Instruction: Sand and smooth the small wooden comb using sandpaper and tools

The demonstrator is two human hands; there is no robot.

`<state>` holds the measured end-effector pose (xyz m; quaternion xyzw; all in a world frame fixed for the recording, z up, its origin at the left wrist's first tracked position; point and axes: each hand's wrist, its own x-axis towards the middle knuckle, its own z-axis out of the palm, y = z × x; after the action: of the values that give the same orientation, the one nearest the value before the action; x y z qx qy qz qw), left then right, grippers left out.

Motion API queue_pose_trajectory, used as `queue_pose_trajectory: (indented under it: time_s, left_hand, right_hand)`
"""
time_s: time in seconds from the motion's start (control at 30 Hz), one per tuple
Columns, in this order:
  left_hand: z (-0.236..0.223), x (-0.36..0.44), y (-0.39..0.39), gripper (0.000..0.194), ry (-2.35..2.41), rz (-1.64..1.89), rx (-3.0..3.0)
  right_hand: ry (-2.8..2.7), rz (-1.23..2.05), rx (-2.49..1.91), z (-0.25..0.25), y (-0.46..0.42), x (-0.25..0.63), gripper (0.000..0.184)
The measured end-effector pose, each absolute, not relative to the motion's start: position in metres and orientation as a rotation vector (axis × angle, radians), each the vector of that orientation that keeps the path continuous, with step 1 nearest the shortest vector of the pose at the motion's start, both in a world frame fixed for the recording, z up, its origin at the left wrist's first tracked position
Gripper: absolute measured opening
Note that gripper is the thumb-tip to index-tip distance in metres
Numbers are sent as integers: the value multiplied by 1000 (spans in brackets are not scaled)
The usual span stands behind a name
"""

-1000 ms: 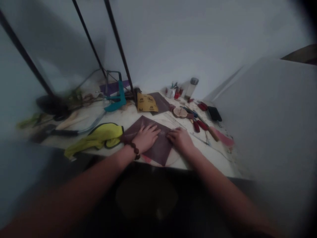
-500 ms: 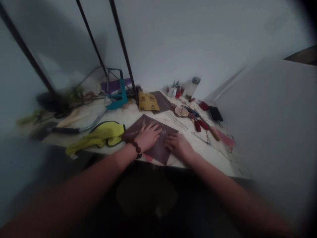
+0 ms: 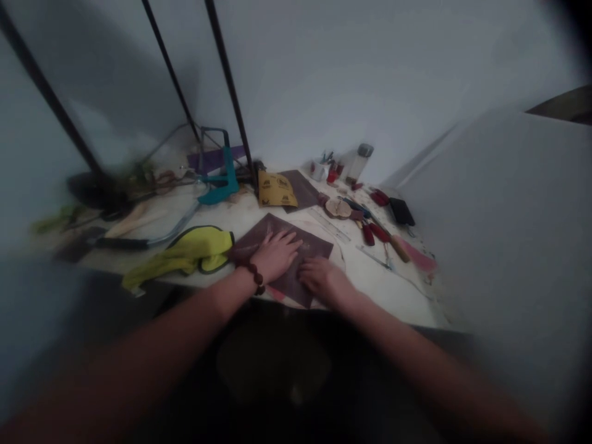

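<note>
A dark reddish-brown sheet of sandpaper [image 3: 300,287] lies flat at the front edge of the table. Spread across it is my left hand [image 3: 276,254], palm down, with a beaded bracelet at the wrist. My right hand [image 3: 326,279] rests low on the sheet's right part with its fingers curled and bunched. Whatever those fingertips hold, if anything, is hidden beneath them. Left of the sheet, a crumpled yellow-green cloth item with dark edging [image 3: 203,243] touches or nearly touches its corner. Beyond the sheet lies a clear ruler [image 3: 330,225].
Behind are a yellow printed sheet [image 3: 277,190], another brown sheet [image 3: 303,190] and a teal-framed saw [image 3: 226,179]. To the right lie a round wood slice [image 3: 338,208], red-handled tools [image 3: 379,232] and a black flat object [image 3: 401,211]. A clear bottle [image 3: 359,163] stands near the wall.
My right hand has slid left and slightly toward me over the sheet, closer to my left hand. The left hand and the sheet have stayed in place.
</note>
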<state>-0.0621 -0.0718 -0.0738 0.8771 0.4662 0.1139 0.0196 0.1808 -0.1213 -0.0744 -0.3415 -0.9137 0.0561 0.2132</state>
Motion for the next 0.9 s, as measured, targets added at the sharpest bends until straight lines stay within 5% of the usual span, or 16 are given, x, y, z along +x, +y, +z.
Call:
queue_pose_trajectory:
  time_s: [0.23,0.9]
  left_hand:
    - [-73,-62,-72,51,1439,342,2706]
    - [-78,-62,-70,50,1456,361,2743]
  right_hand:
    - [-2048,2,-1370,-55,-96,234,40]
    - [-2382,121,-1599,-43,-122,187,36]
